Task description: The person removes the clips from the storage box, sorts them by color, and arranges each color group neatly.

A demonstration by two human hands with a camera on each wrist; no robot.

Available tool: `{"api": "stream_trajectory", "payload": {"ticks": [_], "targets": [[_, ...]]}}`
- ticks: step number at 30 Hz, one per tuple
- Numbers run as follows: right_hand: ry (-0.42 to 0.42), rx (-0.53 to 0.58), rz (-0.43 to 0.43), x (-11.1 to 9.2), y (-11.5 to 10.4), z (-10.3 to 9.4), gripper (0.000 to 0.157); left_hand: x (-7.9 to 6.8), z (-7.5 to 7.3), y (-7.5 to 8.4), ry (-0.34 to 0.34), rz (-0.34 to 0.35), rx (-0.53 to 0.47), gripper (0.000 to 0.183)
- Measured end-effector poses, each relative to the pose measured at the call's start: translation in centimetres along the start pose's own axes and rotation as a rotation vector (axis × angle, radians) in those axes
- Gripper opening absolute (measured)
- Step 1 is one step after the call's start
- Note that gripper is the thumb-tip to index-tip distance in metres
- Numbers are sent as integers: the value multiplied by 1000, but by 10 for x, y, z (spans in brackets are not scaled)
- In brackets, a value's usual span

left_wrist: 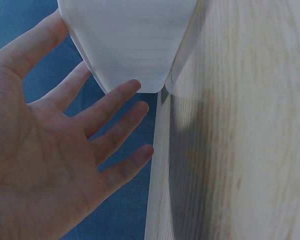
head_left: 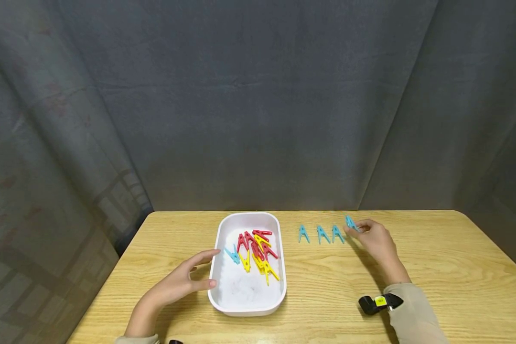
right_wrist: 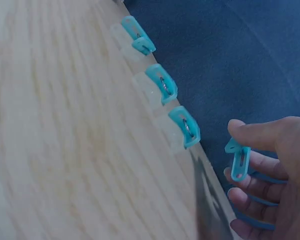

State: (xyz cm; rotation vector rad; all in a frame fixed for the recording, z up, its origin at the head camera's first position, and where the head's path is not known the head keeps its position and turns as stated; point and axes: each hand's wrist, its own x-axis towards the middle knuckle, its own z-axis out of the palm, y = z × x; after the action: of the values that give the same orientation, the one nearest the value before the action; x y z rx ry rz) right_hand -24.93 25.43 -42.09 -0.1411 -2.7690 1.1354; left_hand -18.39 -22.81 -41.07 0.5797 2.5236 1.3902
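Observation:
My right hand [head_left: 375,241] pinches a blue clothespin [head_left: 351,223] between thumb and fingers, just right of a row of three blue clothespins [head_left: 323,234] on the table. In the right wrist view the held clothespin [right_wrist: 240,161] hangs below the thumb tip. My left hand [head_left: 178,282] is at the left side of a white tray [head_left: 212,297], its fingers spread and fairly straight, fingertips right at the rim. Inside the tray lie one blue clothespin [head_left: 233,254] and several red clothespins [head_left: 267,251] and yellow clothespins [head_left: 245,262] in a loose heap.
The wooden table [head_left: 327,296] runs back to a dark grey curtain [head_left: 258,105], which also hangs along both sides. A black strap with a yellow label [head_left: 380,301] is on the right wrist, over a beige sleeve [head_left: 414,315].

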Motion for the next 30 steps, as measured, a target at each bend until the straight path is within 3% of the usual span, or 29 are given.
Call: {"api": "stream_trajectory", "payload": {"ticks": [13,25,30], "targets": [[-35,4,56,2,11,3,50,0,0,0,-7,3,-7,66],[-37,-3,52,3,14,7,47,0,-1,3,-12,-7,-15,66],[-89,19,35,3,13,2,51,-1,-1,3,-10,-4,-18,66]]}}
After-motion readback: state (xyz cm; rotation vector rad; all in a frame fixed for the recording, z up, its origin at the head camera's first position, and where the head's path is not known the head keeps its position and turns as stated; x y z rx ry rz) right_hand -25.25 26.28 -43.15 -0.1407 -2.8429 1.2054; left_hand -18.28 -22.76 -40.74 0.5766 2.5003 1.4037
